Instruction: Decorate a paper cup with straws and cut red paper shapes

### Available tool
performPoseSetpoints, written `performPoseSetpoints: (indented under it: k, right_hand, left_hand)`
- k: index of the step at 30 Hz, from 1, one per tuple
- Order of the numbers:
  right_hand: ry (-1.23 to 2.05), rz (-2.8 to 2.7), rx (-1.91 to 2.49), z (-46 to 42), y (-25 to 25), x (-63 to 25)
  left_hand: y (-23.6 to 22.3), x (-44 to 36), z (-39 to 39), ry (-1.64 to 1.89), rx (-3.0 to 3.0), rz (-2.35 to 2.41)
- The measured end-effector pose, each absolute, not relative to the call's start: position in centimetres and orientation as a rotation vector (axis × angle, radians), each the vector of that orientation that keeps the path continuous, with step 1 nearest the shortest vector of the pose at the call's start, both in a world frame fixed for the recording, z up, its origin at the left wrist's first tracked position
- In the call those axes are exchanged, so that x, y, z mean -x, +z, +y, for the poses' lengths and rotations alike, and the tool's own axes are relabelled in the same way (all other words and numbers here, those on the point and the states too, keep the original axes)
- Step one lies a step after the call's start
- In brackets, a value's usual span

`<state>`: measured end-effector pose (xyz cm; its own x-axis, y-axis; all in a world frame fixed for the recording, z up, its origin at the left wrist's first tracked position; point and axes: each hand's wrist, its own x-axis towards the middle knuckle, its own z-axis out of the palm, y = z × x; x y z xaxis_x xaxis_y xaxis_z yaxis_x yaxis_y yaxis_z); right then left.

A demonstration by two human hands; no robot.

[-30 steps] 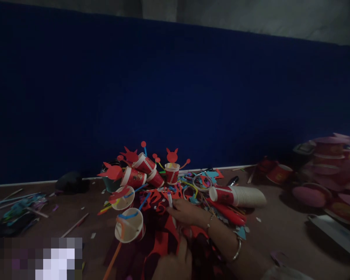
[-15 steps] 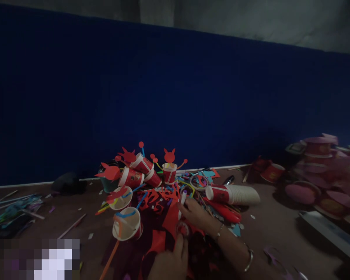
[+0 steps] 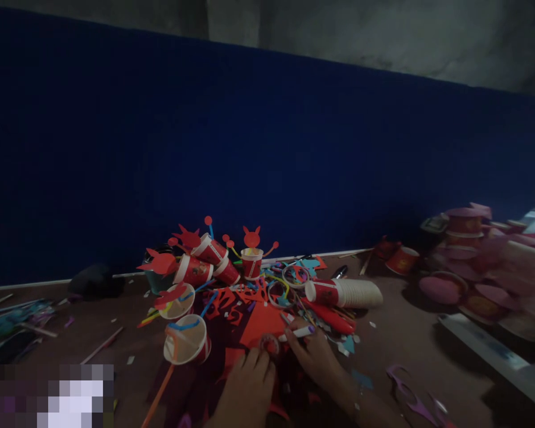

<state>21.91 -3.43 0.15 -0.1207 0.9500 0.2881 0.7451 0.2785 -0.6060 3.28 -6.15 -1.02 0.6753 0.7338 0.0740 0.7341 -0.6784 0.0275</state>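
My right hand [image 3: 316, 356] has its fingers closed around a white marker [image 3: 298, 334] with a purple end, tilted low over the red paper. Just left of it, a small roll of tape [image 3: 268, 345] lies on a red paper sheet [image 3: 261, 324]. My left hand [image 3: 247, 380] rests at the near side of that roll, its bent fingertips holding the roll's edge. Red paper scraps [image 3: 232, 297] lie beyond the hands. To the left stand a paper cup [image 3: 187, 339] with blue and orange straws and another straw-fitted cup [image 3: 175, 303].
Decorated red cups [image 3: 252, 264] with paper heads and straw arms stand at the back. A stack of paper cups [image 3: 348, 293] lies right of centre near red-handled scissors [image 3: 336, 321]. Pink cup crafts [image 3: 468, 279] crowd the right side. A blue partition [image 3: 267, 148] stands behind.
My right hand has come nearer and lower, and the marker has turned from upright to nearly level. My left hand has moved slightly up to the tape roll. The view has shifted a little right.
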Motion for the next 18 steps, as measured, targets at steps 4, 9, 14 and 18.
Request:
performPoseSetpoints:
  k: [4,9,14,18]
  right_hand:
    - [0.400,-1.897,1.536,-5.2,0.5,-21.9]
    - [0.294,-1.942,1.496,-7.0,0.6,-21.5]
    - [0.289,-2.048,1.362,-8.2,0.4,-20.8]
    - [0.268,-2.089,1.289,-8.5,0.6,-20.4]
  left_hand:
    - [0.3,-3.2,-5.6,-0.191,2.950,-1.156]
    - [2.3,-3.2,-5.3,0.077,3.105,-1.226]
    - [1.7,-3.1,-4.9,0.016,3.128,-1.255]
    - [2.5,-3.2,-4.1,0.096,3.201,-1.272]
